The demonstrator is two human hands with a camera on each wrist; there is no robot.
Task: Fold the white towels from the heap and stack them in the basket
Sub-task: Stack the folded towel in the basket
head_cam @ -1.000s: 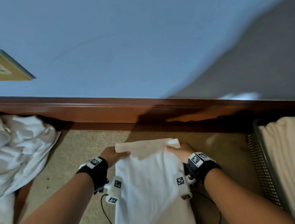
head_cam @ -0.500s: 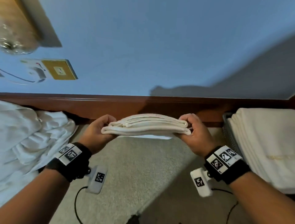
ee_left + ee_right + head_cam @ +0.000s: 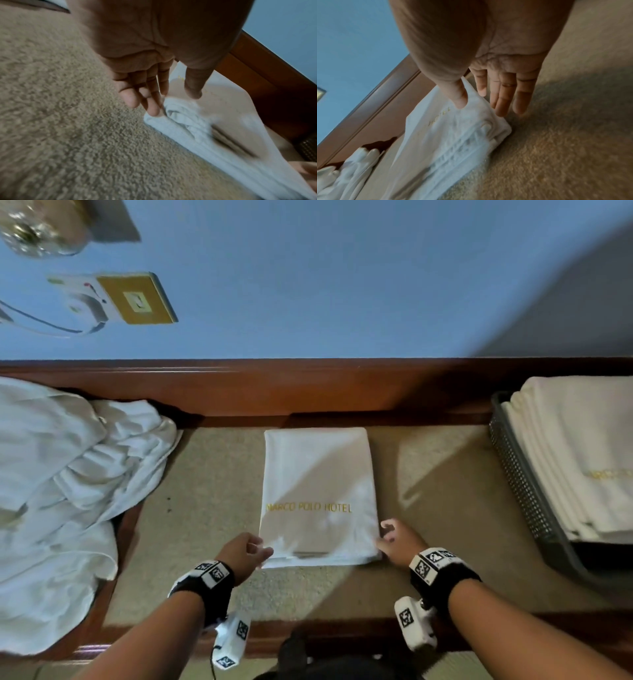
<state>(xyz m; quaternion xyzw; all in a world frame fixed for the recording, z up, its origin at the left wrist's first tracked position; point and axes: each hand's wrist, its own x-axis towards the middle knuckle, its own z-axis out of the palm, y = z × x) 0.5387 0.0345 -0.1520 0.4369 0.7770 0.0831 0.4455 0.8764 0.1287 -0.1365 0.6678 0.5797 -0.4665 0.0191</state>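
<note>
A folded white towel (image 3: 318, 474) with gold hotel lettering lies flat on the beige carpet (image 3: 205, 508), long side running away from me. My left hand (image 3: 251, 549) is at its near left corner; in the left wrist view the straight fingers (image 3: 150, 108) touch the towel's edge (image 3: 205, 128) and the thumb hovers above it. My right hand (image 3: 390, 537) is at the near right corner; the thumb (image 3: 461, 104) rests on the towel (image 3: 445, 142) and the straight fingers lie beside its edge. The heap of white towels (image 3: 61, 491) is at the left. The dark mesh basket (image 3: 513, 474) at the right holds a stack of folded towels (image 3: 582, 457).
A brown wooden baseboard (image 3: 308, 385) runs along the blue wall just behind the towel. A gold wall plate (image 3: 137, 299) with a plugged-in adapter is at the upper left. A wooden strip (image 3: 342, 635) borders the carpet's near side.
Half a second ago both hands held the folded towel up by its ends. Now it lies flat on the carpet and the hands have loosened at its near corners.
</note>
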